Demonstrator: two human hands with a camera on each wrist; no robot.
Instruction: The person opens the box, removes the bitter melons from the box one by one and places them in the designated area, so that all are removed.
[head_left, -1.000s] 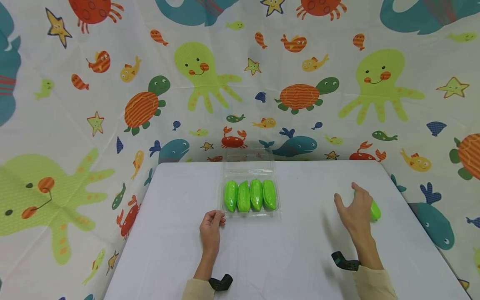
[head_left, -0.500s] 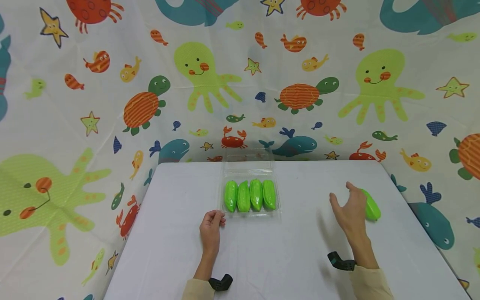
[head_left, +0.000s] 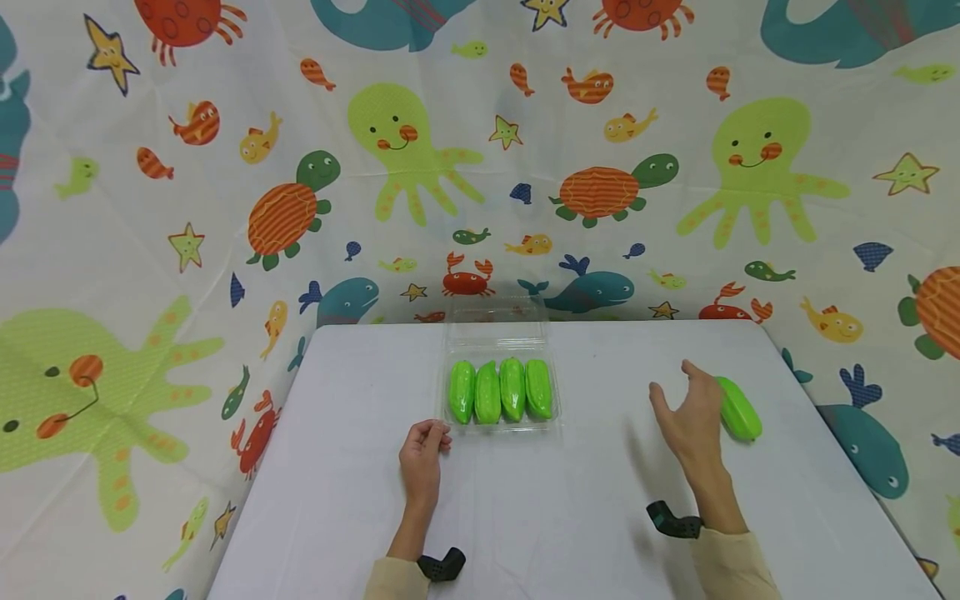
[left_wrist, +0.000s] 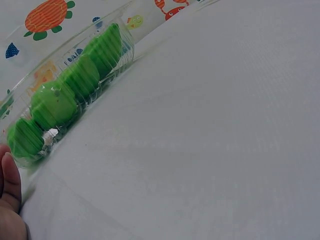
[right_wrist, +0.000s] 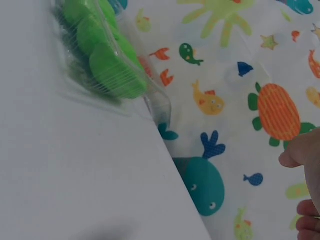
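A clear plastic clamshell box (head_left: 555, 427) lies on the table with its lid folded back. Several glossy green cucumber-shaped pieces (head_left: 487, 393) stand side by side in it. At the near left corner of the box, my left hand (head_left: 422, 463) pinches the rim between thumb and curled fingers; the left wrist view shows fingertips (left_wrist: 7, 167) right at that corner. My right hand (head_left: 693, 421) is raised over the right side of the table, thumb and fingers spread, holding nothing. Just to its right lies a loose green piece (head_left: 741, 410), partly covered by the hand.
The white table (head_left: 555, 517) ends at a back edge against a hanging cloth (head_left: 465, 183) printed with sea animals. The raised lid (head_left: 497, 321) overlaps that cloth in the head view. A black wrist camera (head_left: 442, 565) sits on each wrist.
My right hand has drifted left, so more of the loose green piece shows. The left hand, the box and the pieces in it have stayed put.
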